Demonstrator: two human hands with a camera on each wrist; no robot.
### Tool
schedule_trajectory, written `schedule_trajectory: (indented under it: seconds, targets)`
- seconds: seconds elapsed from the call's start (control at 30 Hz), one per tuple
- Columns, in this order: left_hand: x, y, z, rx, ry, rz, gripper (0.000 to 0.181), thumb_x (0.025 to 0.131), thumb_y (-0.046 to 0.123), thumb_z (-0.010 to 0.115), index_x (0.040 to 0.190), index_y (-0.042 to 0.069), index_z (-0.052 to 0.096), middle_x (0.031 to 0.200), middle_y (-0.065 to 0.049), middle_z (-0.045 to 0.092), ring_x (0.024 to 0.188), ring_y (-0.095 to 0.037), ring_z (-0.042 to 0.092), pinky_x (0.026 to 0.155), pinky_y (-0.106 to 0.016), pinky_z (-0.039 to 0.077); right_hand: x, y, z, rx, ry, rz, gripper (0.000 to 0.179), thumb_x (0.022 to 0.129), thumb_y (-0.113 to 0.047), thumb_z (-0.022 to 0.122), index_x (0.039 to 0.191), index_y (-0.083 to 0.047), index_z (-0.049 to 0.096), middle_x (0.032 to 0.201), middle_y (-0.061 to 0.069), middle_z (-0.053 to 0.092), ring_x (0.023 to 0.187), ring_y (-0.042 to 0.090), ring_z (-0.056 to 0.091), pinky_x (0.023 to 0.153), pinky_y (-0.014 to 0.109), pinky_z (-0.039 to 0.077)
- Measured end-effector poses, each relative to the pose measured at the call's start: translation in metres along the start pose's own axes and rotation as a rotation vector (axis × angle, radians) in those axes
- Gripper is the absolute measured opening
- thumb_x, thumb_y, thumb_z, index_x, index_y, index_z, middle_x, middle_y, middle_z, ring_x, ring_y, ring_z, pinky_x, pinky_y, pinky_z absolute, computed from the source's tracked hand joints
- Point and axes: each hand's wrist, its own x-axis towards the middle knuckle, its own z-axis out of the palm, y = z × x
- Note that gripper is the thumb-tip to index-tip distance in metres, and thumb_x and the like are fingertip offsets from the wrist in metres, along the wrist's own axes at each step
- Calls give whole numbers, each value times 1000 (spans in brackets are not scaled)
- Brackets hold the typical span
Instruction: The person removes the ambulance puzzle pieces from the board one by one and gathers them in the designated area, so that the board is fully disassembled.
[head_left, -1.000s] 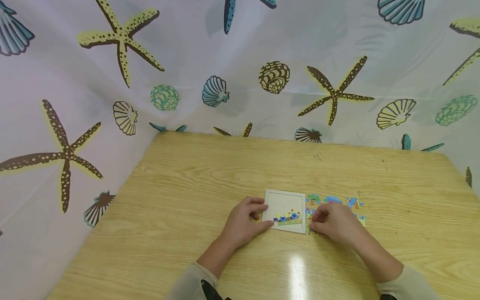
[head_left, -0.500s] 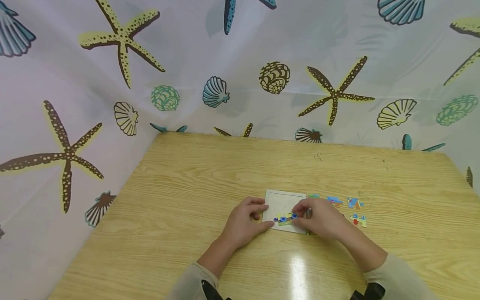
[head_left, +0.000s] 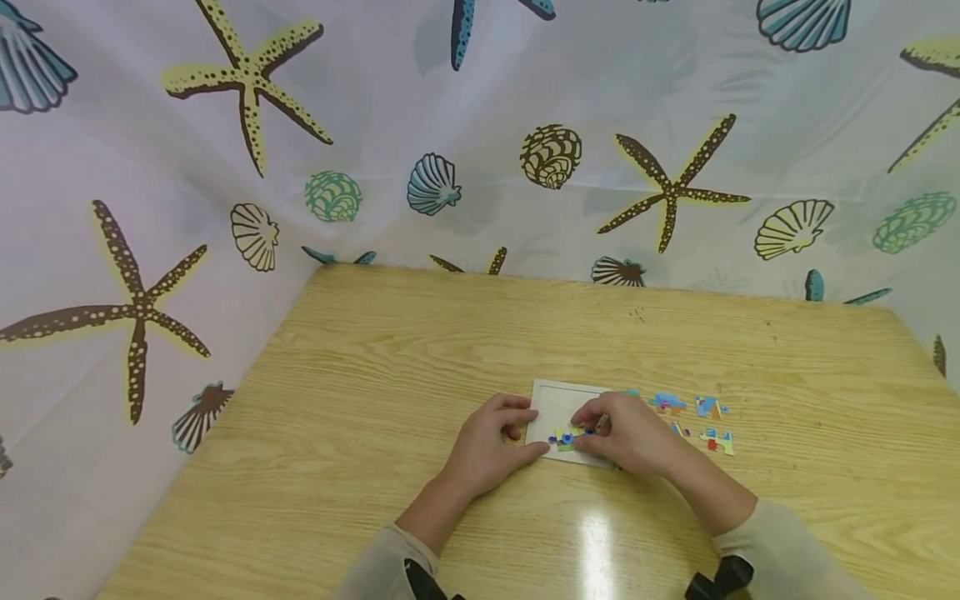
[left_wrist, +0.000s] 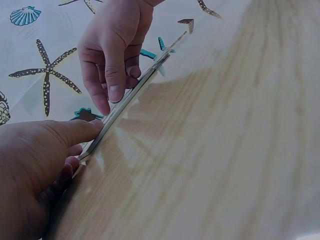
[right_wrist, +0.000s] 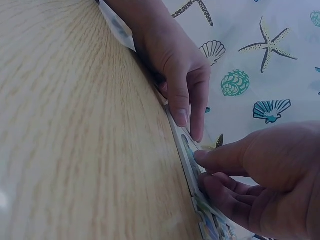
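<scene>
A square white puzzle tray (head_left: 552,402) lies flat on the table. Along its lower part sit joined puzzle pieces (head_left: 565,438) printed with a blue-wheeled vehicle. My left hand (head_left: 483,446) grips the tray's left side; the left wrist view has the thumb on top of the edge and the other fingers (left_wrist: 72,161) at its side. With thumb and fingertips, my right hand (head_left: 630,433) pinches at the piece on the right end of the row, which the hand mostly covers. In the right wrist view, those fingertips (right_wrist: 202,156) are down inside the tray's rim.
Right of the tray, several loose puzzle pieces (head_left: 667,402) lie in rough rows, some partly behind my right hand. The wooden table (head_left: 420,342) reaches back to a white curtain (head_left: 480,108) printed with starfish and shells.
My right hand has moved left from the loose pieces onto the tray, then slightly farther left along the row, covering its right end. The left hand keeps its place on the tray.
</scene>
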Motion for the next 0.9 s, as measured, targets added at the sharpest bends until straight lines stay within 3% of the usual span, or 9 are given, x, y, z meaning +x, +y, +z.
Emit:
schedule_trajectory:
  seconds: [0.23, 0.57, 0.9]
  targets:
    - [1, 0, 0, 10, -8, -2, 43, 81, 27, 84, 118, 7, 74, 128, -1, 62, 85, -7, 54, 74, -21, 46, 1, 2, 3, -22, 8, -16, 26, 87, -22, 78, 109, -7, 75, 96, 1, 68, 75, 10, 58, 65, 26, 49]
    - [2, 2, -2, 5, -5, -14, 42, 81, 26, 84, 117, 7, 74, 127, -1, 62, 85, -8, 55, 74, -21, 46, 6, 0, 6, -30, 18, 20, 21, 87, -20, 79, 104, -10, 72, 94, 1, 65, 79, 11, 57, 75, 31, 50]
    - [1, 1, 0, 7, -8, -16, 42, 81, 27, 84, 117, 7, 74, 127, -1, 62, 85, -8, 54, 75, -21, 46, 6, -2, 6, -23, 9, 20, 20, 85, -17, 80, 98, -11, 67, 90, 1, 62, 74, 12, 54, 69, 28, 46]
